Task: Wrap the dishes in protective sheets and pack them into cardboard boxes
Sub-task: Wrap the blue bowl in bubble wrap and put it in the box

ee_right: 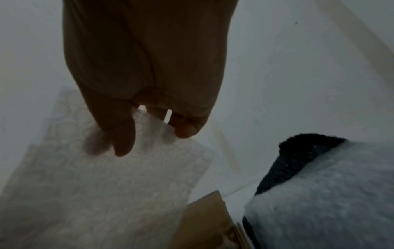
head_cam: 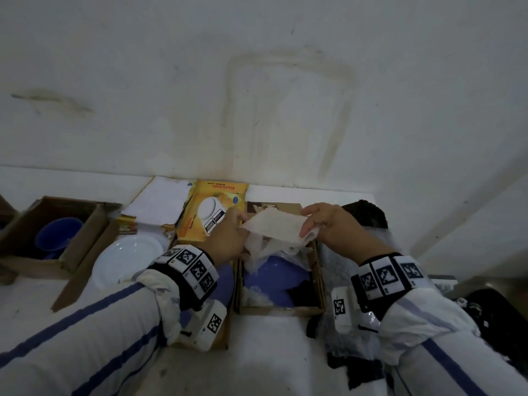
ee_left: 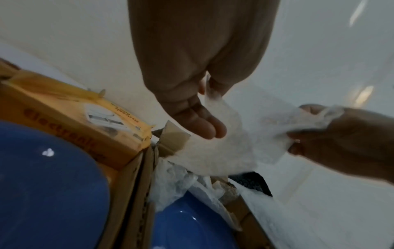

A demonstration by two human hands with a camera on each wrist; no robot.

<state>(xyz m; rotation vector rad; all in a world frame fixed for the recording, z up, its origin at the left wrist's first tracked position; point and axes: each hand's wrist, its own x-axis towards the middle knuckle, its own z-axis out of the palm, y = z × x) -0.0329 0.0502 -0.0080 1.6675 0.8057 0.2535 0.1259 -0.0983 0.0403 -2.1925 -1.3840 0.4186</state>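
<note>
A white paper sheet (head_cam: 274, 225) is stretched between both hands above an open cardboard box (head_cam: 281, 310). My left hand (head_cam: 242, 222) pinches the sheet's left edge; in the left wrist view the left hand (ee_left: 205, 89) grips the sheet (ee_left: 224, 148) between thumb and fingers. My right hand (head_cam: 306, 225) pinches the right edge, and the right wrist view shows the right hand (ee_right: 149, 129) with its fingers on the sheet (ee_right: 106, 185). Inside the box lie a blue dish (head_cam: 265, 278) and crumpled white paper (head_cam: 257, 247). A white plate (head_cam: 125, 258) rests at the left.
A second blue plate (ee_left: 42, 185) sits in a box under my left wrist. A yellow kitchen-scale box (head_cam: 211, 212) stands by the wall. A far-left cardboard box (head_cam: 17, 232) holds a blue cup (head_cam: 57, 235). Bubble wrap (head_cam: 337, 267) over black cloth (head_cam: 367, 214) lies right.
</note>
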